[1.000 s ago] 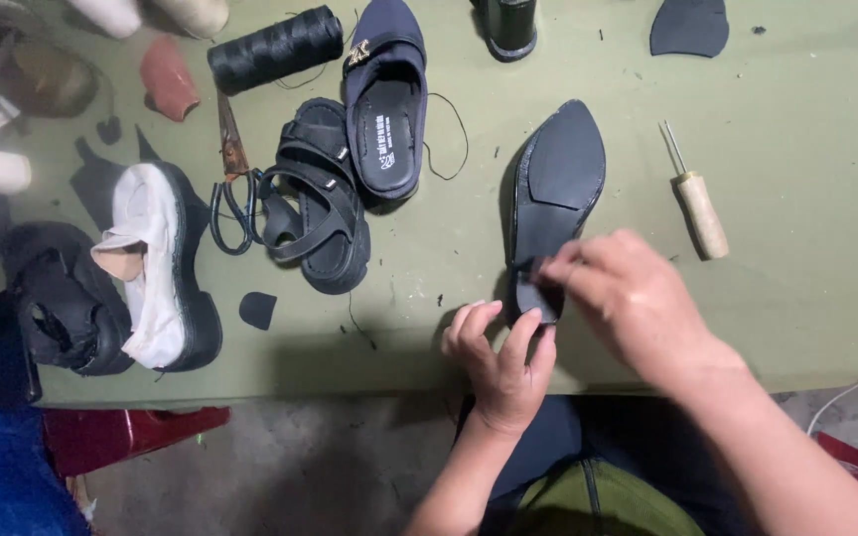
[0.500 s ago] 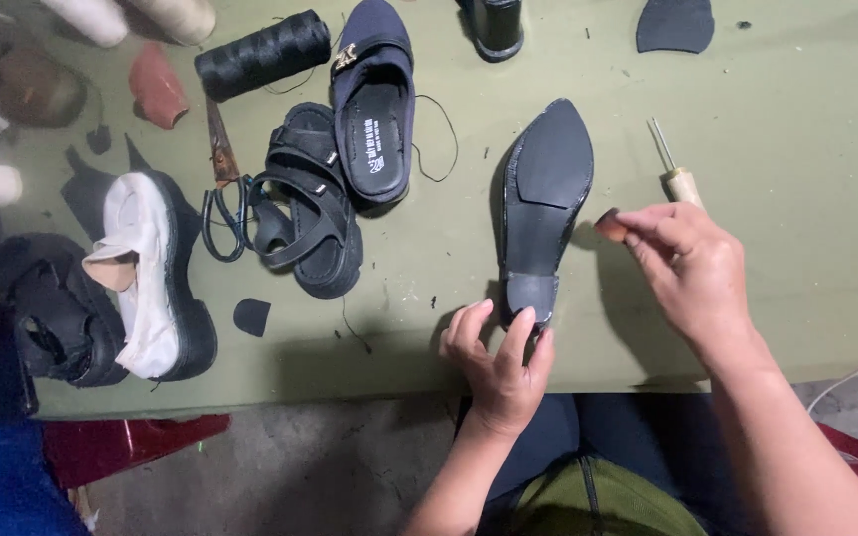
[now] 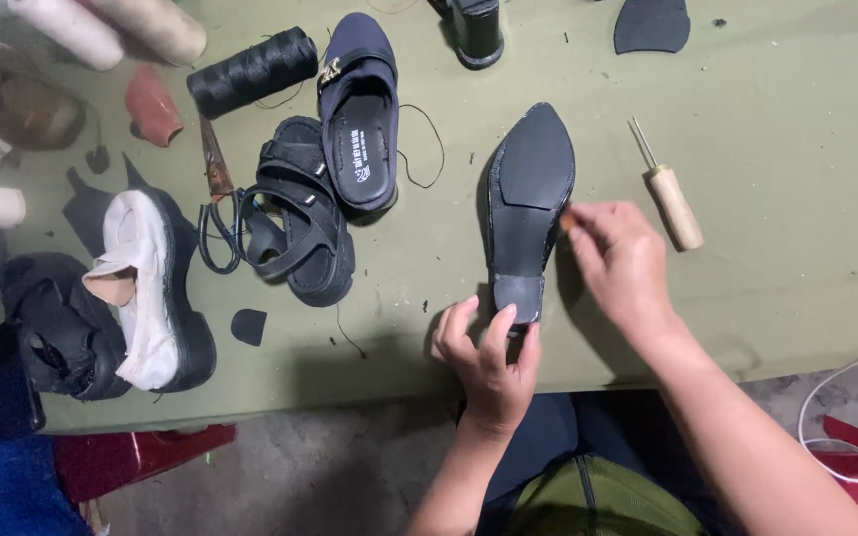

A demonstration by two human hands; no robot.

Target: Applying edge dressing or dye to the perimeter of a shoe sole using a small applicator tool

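Note:
A dark pointed shoe point(image 3: 528, 194) lies sole up on the green table point(image 3: 796, 268), toe pointing away from me. My left hand point(image 3: 489, 357) grips its heel end at the near edge. My right hand point(image 3: 623, 263) is beside the shoe's right edge, fingertips pinched close to the sole on something small that I cannot make out. A wooden-handled awl point(image 3: 669, 194) lies just right of my right hand.
Left of the shoe lie a navy flat shoe point(image 3: 359, 109), a black strappy sandal point(image 3: 295, 223), a spool of black thread point(image 3: 250, 69), a white-lined black shoe point(image 3: 156, 288) and leather scraps. A cut black sole piece point(image 3: 652, 25) lies at the far right.
My right hand moved from the shoe's heel out to the right, then back in to the sole's right edge. My left hand has stayed on the heel.

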